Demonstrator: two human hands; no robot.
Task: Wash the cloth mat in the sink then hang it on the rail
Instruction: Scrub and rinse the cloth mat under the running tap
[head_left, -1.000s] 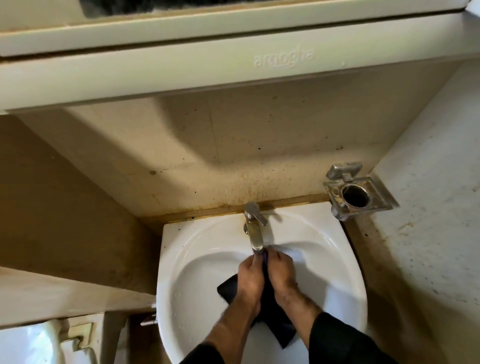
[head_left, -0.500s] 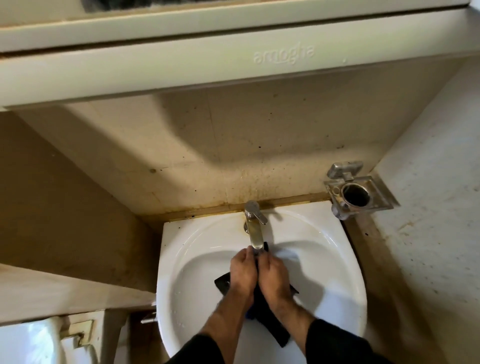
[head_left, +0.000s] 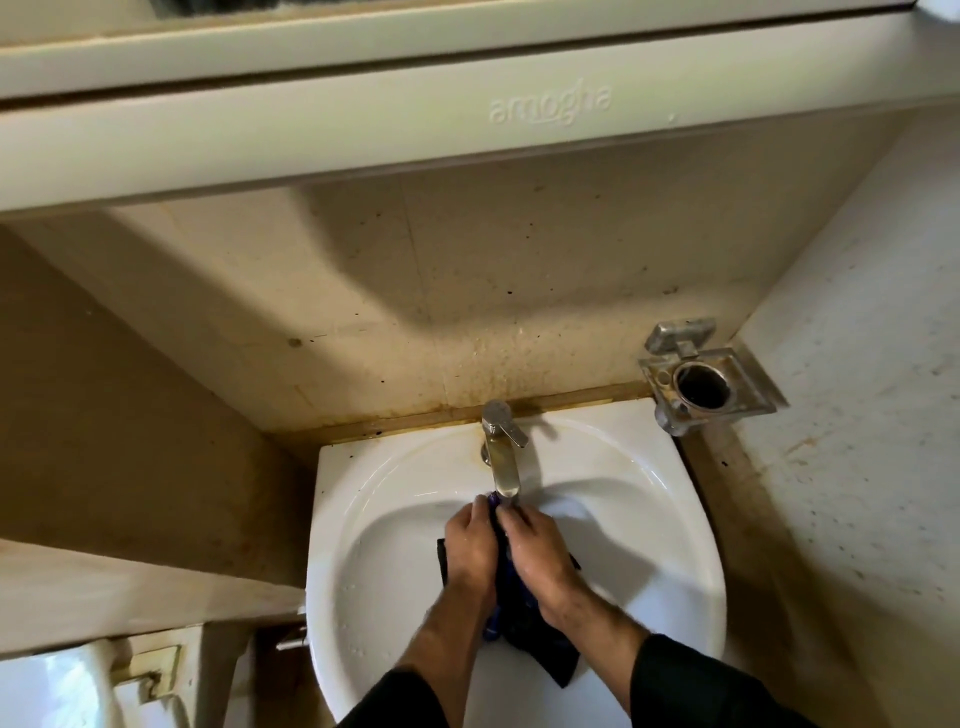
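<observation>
I see both hands pressed together over the white sink (head_left: 363, 519), right under the tap (head_left: 503, 457) spout. My left hand (head_left: 470, 553) and right hand (head_left: 537, 556) are each closed on the dark mat (head_left: 540, 649), which is bunched between the palms, its loose end hanging down into the basin toward me. A corner of it pokes out left of the left hand. A metal holder (head_left: 701, 384) sits on the wall at the sink's right rear corner.
</observation>
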